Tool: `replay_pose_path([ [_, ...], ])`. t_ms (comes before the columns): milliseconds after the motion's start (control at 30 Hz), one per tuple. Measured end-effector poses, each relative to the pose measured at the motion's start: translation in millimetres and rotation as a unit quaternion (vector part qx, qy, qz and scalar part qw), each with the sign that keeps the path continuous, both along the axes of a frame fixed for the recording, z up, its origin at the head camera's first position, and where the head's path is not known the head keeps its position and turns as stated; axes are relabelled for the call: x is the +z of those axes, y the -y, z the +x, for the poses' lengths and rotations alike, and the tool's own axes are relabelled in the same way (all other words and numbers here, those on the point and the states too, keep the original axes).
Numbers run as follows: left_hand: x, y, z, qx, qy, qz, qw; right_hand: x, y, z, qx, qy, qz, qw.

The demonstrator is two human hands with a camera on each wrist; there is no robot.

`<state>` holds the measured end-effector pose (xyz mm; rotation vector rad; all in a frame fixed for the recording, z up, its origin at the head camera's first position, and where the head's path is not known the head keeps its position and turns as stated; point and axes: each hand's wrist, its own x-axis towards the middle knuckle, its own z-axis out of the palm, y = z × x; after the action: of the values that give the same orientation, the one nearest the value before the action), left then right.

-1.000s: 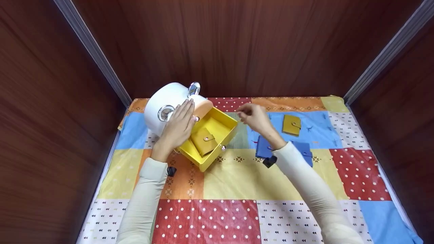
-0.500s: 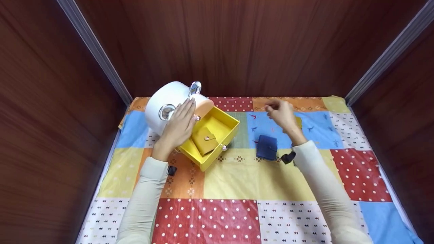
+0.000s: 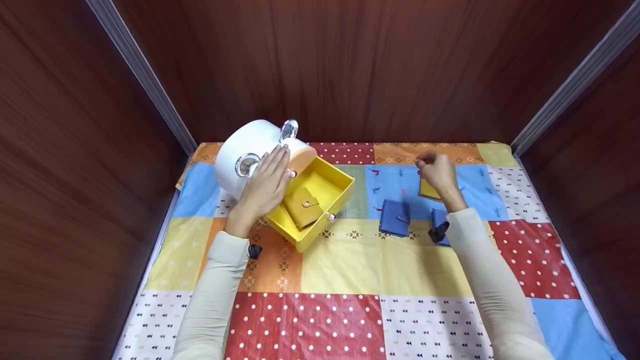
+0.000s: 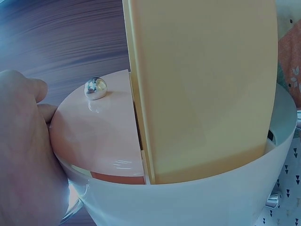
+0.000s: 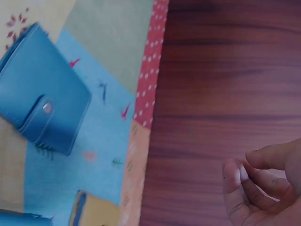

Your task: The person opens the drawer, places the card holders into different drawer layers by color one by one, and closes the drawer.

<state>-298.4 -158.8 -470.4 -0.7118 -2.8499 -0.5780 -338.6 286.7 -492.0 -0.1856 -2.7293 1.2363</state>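
Note:
My left hand (image 3: 265, 184) lies flat, fingers straight, on the white round box (image 3: 240, 150), next to its pulled-out yellow drawer (image 3: 327, 182). A yellow wallet (image 3: 302, 206) lies in the drawer. In the left wrist view my left hand (image 4: 23, 155) presses the box beside a peach drawer front with a silver knob (image 4: 95, 88). My right hand (image 3: 437, 170) hovers with curled fingers (image 5: 251, 188), holding nothing, over a second yellow wallet (image 3: 428, 191) on the cloth. A blue wallet (image 3: 395, 217) lies to its left. Another blue wallet (image 3: 439, 218) is partly hidden by my wrist.
A patchwork cloth (image 3: 380, 270) covers the table, enclosed by dark wooden walls (image 3: 350, 65) at the back and both sides. The blue wallet (image 5: 42, 113) and a corner of the yellow wallet (image 5: 94, 209) show in the right wrist view.
My right hand has moved right, from beside the drawer to above the yellow wallet on the cloth, uncovering the blue wallet. My left hand has stayed on the box.

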Motion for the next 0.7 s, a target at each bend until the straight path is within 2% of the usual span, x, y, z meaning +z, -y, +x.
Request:
replay_pose_path([
  [333, 0.4, -1, 0.2, 0.001, 0.005, -0.006, 1.0000, -23.6, -26, -5.6, -0.030, 0.013, 0.024, 0.999],
  [700, 0.1, 0, -0.7, 0.001, 0.008, 0.000, 1.0000, -38.8, -48, -2.9, -0.054, 0.061, 0.020, 0.996],
])
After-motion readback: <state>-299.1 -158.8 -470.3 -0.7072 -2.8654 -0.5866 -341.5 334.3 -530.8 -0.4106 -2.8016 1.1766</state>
